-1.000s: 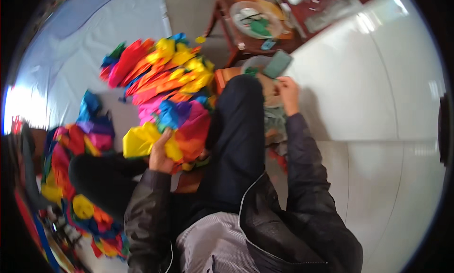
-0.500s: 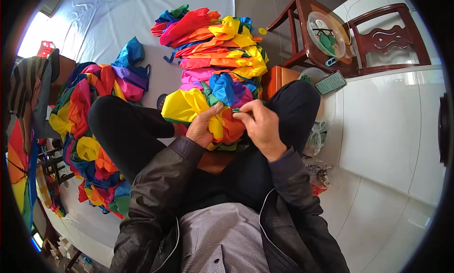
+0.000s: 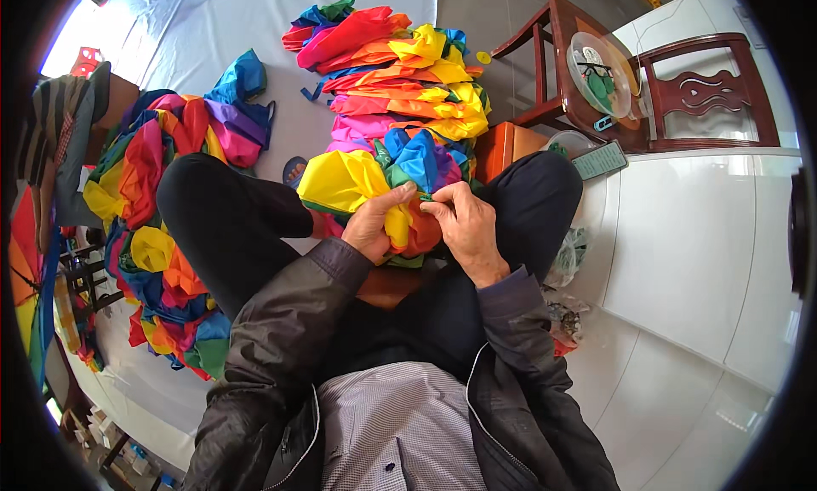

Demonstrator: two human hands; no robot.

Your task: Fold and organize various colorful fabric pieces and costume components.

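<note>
Between my knees lies a rainbow-coloured cloth [image 3: 340, 182], thin and bunched, with yellow, green and orange panels; it looks like an umbrella canopy. My left hand [image 3: 380, 223] is closed on its gathered yellow and orange folds, thumb on top. Close beside it, my right hand [image 3: 468, 233] pinches a small dark green bit at the cloth's edge between thumb and forefinger. What exactly sits in that pinch is partly hidden by the fingertips. Directly beyond my hands, a tall stack of similar folded cloths [image 3: 408, 104] stretches away.
A second heap of rainbow cloths [image 3: 145, 172] spreads at my left, beside my knee. On the right, a wooden chair [image 3: 706, 91] and a stool bearing a clear plastic tub [image 3: 619, 76] stand near a phone-like device [image 3: 600, 160]. An orange box [image 3: 506, 151] touches the stack.
The whole view has shifted slightly. My right hand's fingertips are a little closer to my left thumb, still pinching the green edge; my left hand keeps its grip.
</note>
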